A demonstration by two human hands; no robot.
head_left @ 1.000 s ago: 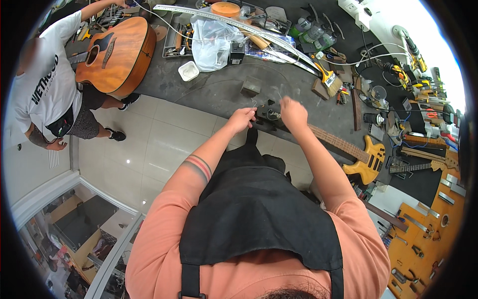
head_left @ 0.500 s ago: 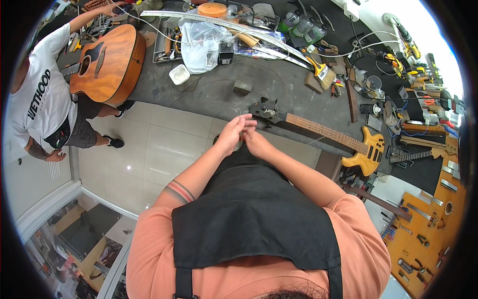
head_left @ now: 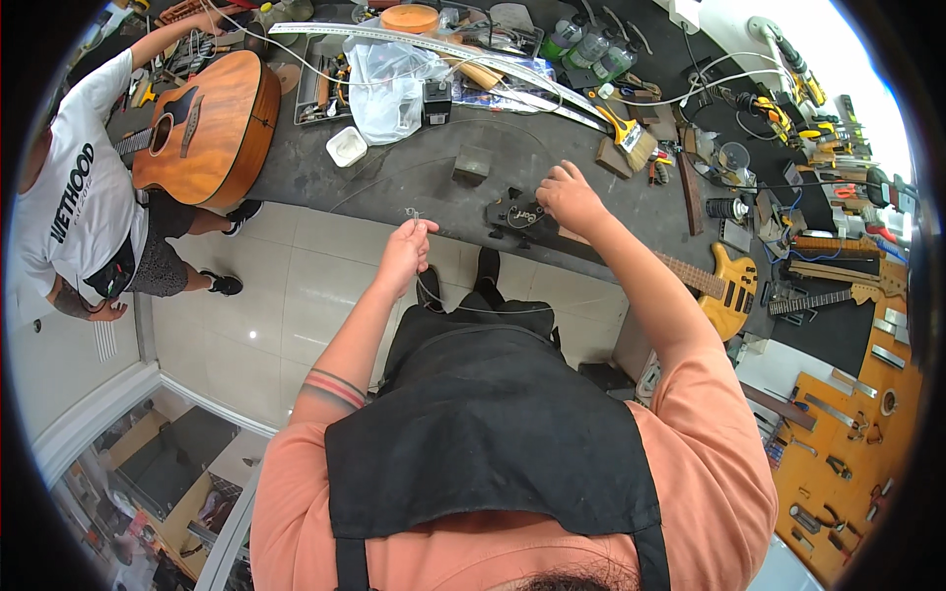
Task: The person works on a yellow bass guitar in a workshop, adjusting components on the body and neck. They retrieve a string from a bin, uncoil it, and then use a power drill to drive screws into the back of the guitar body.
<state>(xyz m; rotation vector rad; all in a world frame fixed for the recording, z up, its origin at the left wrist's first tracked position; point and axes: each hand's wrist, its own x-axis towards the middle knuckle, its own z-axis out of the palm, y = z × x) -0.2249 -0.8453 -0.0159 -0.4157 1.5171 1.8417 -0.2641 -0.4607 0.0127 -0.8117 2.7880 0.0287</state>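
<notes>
My left hand (head_left: 402,254), in front of the bench edge, is closed on a thin metal guitar string (head_left: 414,213). The string's curled end sticks up past the fingertips, and a long loop of it trails below the hand across my apron. My right hand (head_left: 572,200) is raised over the neck of a bass guitar (head_left: 729,294), just right of its dark headstock (head_left: 516,215). The right fingers are bent together, and what they hold, if anything, is hidden. The bass lies along the bench edge, its pale wood body to the right, with my right forearm covering part of the neck.
A dark block (head_left: 473,165), a white dish (head_left: 346,147) and a plastic bag (head_left: 389,94) lie on the bench (head_left: 414,172). A brush (head_left: 631,140) rests at the right. At the left, another person (head_left: 84,187) stands by an acoustic guitar (head_left: 212,128).
My hands were together near the headstock and have parted. The left moved left with the string; the right moved up and right over the bass neck.
</notes>
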